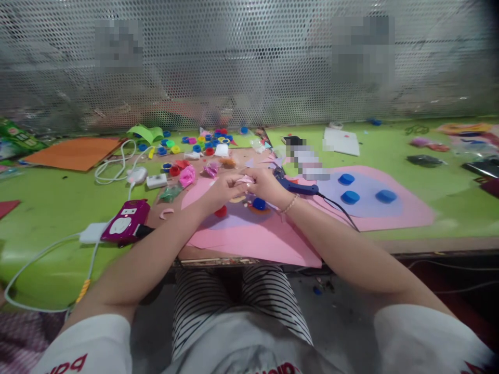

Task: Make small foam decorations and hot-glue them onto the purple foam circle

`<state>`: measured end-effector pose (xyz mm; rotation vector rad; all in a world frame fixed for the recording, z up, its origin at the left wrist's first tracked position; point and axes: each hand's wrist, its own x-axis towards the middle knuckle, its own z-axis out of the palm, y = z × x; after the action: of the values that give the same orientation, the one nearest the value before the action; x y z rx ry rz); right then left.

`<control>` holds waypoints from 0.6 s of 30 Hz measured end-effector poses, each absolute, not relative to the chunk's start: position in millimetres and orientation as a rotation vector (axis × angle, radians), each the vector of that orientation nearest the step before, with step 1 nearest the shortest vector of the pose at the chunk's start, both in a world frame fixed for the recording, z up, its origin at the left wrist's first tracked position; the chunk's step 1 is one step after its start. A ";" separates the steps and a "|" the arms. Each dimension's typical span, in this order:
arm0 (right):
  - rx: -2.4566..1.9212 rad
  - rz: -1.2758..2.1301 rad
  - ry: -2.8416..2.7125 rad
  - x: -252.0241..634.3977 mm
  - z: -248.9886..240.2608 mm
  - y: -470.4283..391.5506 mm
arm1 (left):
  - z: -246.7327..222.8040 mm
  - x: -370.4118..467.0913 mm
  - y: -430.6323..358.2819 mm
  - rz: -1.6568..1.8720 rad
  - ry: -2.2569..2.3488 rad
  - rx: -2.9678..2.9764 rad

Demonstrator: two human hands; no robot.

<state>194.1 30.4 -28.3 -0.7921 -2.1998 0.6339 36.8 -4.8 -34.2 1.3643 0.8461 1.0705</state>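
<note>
Above the pink sheet (257, 241), my left hand (224, 191) and my right hand (267, 186) meet, their fingers closed on a small pink piece (245, 179) between them. Its exact shape is partly hidden by the fingers. Just below the hands, a blue cap (259, 203) and a red cap (221, 211) lie on the sheet. To the right of my right hand rests a dark blue glue gun (300, 187) with a black cord. Farther right, blue caps (350, 197) sit on a lilac shape (331, 195) over pink paper.
Bottle caps (209, 151) in several colours lie at the back. On the left are a magenta power adapter (127, 222), white cables (42, 246) and orange paper (74, 154). A phone (292, 140) lies behind the glue gun. Perforated metal (234, 67) stands behind the table.
</note>
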 end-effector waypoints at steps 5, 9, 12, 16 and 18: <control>-0.741 0.574 -2.213 195.8 -22.3 25.2 | -28.4 38.4 -8.0 1.084 0.931 1.399; -0.736 0.505 -2.253 194.5 -21.3 25.1 | -26.2 41.2 -9.5 1.112 0.880 1.248; -0.726 0.485 -2.281 195.8 -23.0 27.5 | -26.9 42.4 -7.8 1.088 0.844 1.107; -0.657 0.574 -2.290 201.5 -25.6 29.4 | -23.9 38.9 -2.9 1.173 0.821 0.971; -0.632 0.558 -2.252 203.1 -26.8 30.1 | -20.0 36.2 -1.5 1.204 0.807 0.888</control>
<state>203.1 30.1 -26.8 -0.6315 -2.2520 0.5579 36.2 -1.5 -20.0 0.8879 0.8070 1.2037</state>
